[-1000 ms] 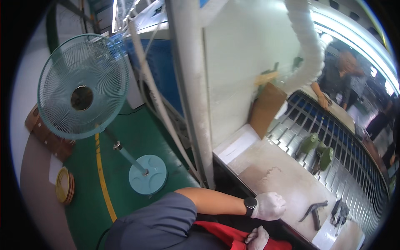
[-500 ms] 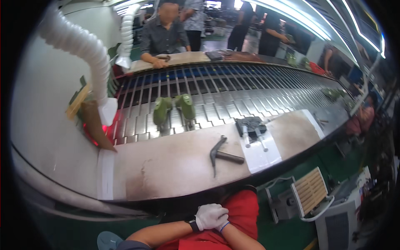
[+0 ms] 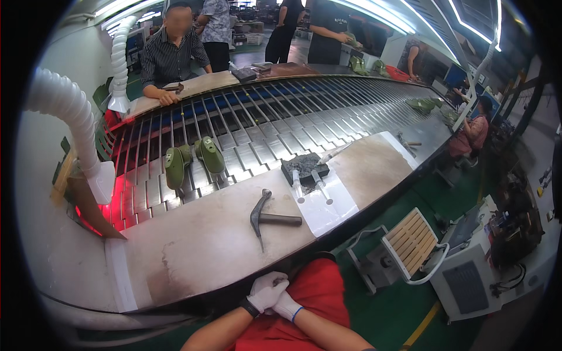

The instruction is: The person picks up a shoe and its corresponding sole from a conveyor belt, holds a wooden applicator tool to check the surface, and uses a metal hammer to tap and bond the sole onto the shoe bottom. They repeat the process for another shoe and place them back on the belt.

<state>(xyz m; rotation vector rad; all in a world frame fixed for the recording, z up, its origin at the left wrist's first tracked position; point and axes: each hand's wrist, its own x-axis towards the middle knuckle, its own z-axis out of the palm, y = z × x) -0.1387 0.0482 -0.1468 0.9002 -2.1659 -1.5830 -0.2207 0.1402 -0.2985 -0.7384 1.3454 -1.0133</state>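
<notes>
In white gloves, my left hand (image 3: 264,293) and my right hand (image 3: 288,305) rest clasped together over the red cloth (image 3: 322,286) on my lap. Their fingers are closed against each other, and the left one partly covers the right. No object shows in them. Just past the bench edge lies a hammer (image 3: 281,220) with a dark curved, pointed head. To its right, a dark block (image 3: 304,166) stands on a white sheet (image 3: 336,212), with several white syringe-like tubes (image 3: 297,186) leaning on it or lying across it.
Two green shoe-shaped pieces (image 3: 209,155) stand on the slatted metal conveyor (image 3: 246,153) beyond the bench board (image 3: 193,251). White ducts (image 3: 70,111) hang at the left. Across the conveyor sits a person (image 3: 172,55). A wooden-slatted chair (image 3: 410,241) stands at the right.
My view has turned, so the bench, conveyor and hammer sit further left in the picture. Both hands stay clasped on my lap.
</notes>
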